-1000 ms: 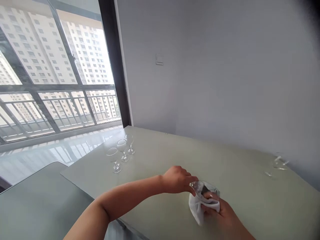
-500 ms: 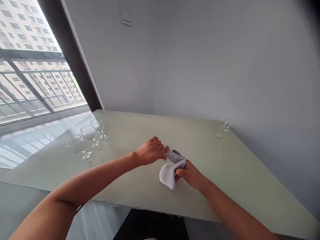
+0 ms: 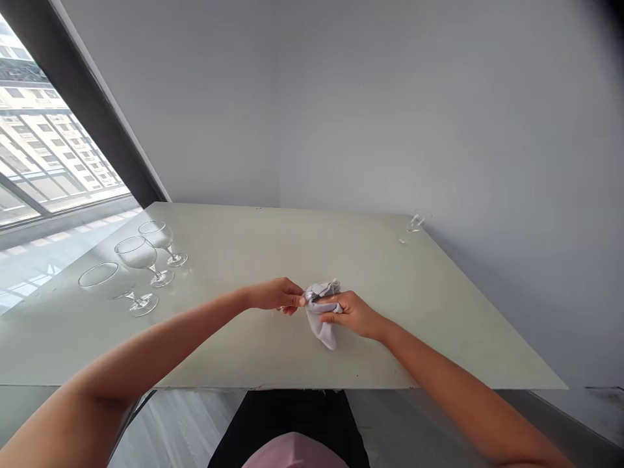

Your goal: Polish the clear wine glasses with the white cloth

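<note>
Over the middle of the table, my left hand (image 3: 281, 294) is closed around the stem end of a wine glass (image 3: 311, 296). The glass is tipped on its side, its bowl pointing right and mostly hidden by cloth. My right hand (image 3: 357, 314) grips a white cloth (image 3: 322, 333) wrapped about the bowl, and a loose fold hangs below the fingers. How far the cloth reaches inside the bowl is hard to see.
Three wine glasses stand at the left of the table (image 3: 273, 240): a near one (image 3: 143, 304), a middle one (image 3: 137, 253) and a far one (image 3: 163, 237). Another glass (image 3: 416, 222) is at the far right corner by the wall (image 3: 351, 117). A window (image 3: 53, 143) lies left.
My left hand has moved from the glass's rim area to its stem end. The glass has turned, and my right hand has brought the cloth further around the bowl. The view has shifted.
</note>
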Demonstrator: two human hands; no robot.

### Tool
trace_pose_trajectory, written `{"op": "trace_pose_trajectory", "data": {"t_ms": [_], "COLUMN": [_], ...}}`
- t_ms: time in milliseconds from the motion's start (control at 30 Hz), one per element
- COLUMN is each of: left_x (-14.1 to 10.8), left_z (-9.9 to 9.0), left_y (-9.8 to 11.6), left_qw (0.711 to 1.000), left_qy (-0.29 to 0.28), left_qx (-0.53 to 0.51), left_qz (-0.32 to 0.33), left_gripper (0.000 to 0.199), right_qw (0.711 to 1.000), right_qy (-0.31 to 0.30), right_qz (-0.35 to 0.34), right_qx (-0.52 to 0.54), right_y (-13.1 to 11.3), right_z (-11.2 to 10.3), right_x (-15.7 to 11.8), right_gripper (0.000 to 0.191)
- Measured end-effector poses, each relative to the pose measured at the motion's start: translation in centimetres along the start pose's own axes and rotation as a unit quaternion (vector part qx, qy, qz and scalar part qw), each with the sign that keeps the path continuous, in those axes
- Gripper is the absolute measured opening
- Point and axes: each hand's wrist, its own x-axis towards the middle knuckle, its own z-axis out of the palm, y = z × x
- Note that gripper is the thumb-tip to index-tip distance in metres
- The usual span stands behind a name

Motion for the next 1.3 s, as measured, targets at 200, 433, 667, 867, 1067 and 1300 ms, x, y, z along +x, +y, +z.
{"op": "trace_pose_trajectory", "data": {"t_ms": [200, 433, 667, 867, 1067, 1300], "left_x": [0.2, -0.6, -0.1, -0.3, -0.5, -1.4], "left_z": [1.6, -0.8, 1.5, -0.4, 0.5, 0.4], "left_y": [1.4, 0.3, 2.3, 1.4, 1.3, 0.7], "left_qw": [0.923, 0.996, 0.930, 0.998, 0.955, 0.976], "left_qy": [0.263, -0.079, 0.248, 0.048, 0.235, 0.041], "left_qx": [0.281, -0.010, 0.269, 0.043, 0.180, -0.202], "left_qz": [0.014, 0.040, 0.028, 0.018, 0.018, -0.069], "left_gripper": [0.034, 0.046, 0.034, 0.040, 0.036, 0.042], "right_qw": [0.941, 0.997, 0.936, 0.996, 0.960, 0.994], "right_qy": [0.151, 0.024, 0.153, 0.065, 0.132, -0.002], "right_qz": [0.058, -0.041, 0.057, 0.008, 0.062, -0.068], "right_qx": [0.296, -0.057, 0.312, 0.062, 0.238, -0.081], "right_y": [1.4, 0.7, 1.4, 0.0, 0.3, -0.5], "right_z": [2.3, 1.4, 2.7, 2.1, 1.2, 1.2], "right_x": [0.8, -1.0, 0.1, -1.0, 0.1, -1.2], "right_gripper": [0.034, 0.019, 0.023, 0.015, 0.024, 0.024]}}
